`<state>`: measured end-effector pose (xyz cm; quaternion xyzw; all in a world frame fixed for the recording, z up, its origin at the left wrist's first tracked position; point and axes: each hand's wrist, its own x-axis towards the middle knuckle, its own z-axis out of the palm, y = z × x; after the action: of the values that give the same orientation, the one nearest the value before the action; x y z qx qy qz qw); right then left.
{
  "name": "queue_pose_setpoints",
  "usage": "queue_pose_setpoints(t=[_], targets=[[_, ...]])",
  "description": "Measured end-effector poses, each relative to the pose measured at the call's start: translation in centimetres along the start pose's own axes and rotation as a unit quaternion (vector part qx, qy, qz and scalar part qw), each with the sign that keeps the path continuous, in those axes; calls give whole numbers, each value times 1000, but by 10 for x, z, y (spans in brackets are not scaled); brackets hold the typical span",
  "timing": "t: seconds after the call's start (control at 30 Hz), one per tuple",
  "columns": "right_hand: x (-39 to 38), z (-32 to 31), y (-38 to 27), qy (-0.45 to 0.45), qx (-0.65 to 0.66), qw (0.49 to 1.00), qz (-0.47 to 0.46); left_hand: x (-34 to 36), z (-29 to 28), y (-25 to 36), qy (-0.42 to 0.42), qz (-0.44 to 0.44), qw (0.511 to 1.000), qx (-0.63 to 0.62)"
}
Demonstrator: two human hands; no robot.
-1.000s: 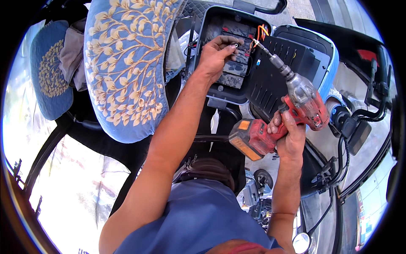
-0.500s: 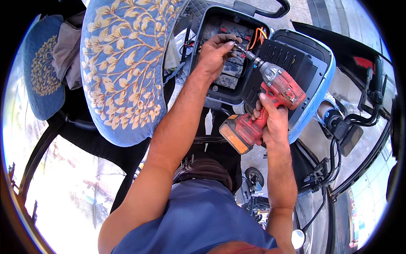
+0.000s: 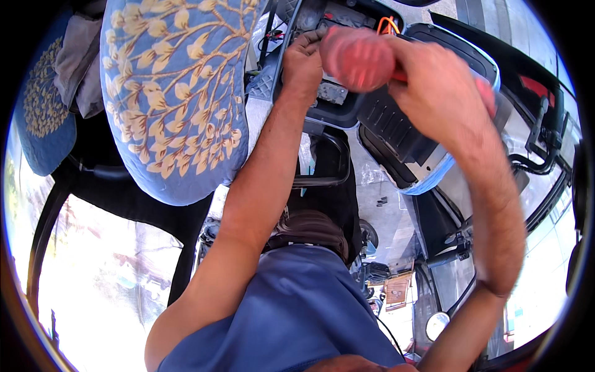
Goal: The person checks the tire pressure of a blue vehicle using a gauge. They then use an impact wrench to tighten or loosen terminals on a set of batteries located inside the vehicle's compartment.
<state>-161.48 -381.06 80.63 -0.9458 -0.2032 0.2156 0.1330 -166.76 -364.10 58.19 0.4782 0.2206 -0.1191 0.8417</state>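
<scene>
Outdoors, right hand (image 3: 440, 93) grips a red drill (image 3: 359, 59); left hand (image 3: 304, 59) pinches inside the open scooter compartment (image 3: 396, 133).

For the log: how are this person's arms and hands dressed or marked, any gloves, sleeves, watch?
Both forearms come up bare from a blue garment at the lower edge. The left hand and right hand wear no gloves. No watch, ring or marking shows, though the right hand is motion-blurred.

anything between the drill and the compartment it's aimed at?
Nothing separate visible. The red drill, blurred, in the right hand, itself hides the spot in the black compartment; the left hand sits right beside it.
</scene>
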Motion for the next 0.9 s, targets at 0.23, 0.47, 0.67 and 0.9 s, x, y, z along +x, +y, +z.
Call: queue_pose_setpoints(t=[0.23,0.47,0.67,0.9], targets=[[60,76,32,-83,-278,904,-313,-8,-27,-67,137,-222,957,-128],[46,188,44,-198,-304,865,-347,-16,-45,-193,286,-372,883,-12],[53,249,65,-273,-285,851,-347,-20,-87,-301,82,-313,828,458],[50,296,84,-273,-277,853,-347,-5,-87,-321,4,-357,792,496]])
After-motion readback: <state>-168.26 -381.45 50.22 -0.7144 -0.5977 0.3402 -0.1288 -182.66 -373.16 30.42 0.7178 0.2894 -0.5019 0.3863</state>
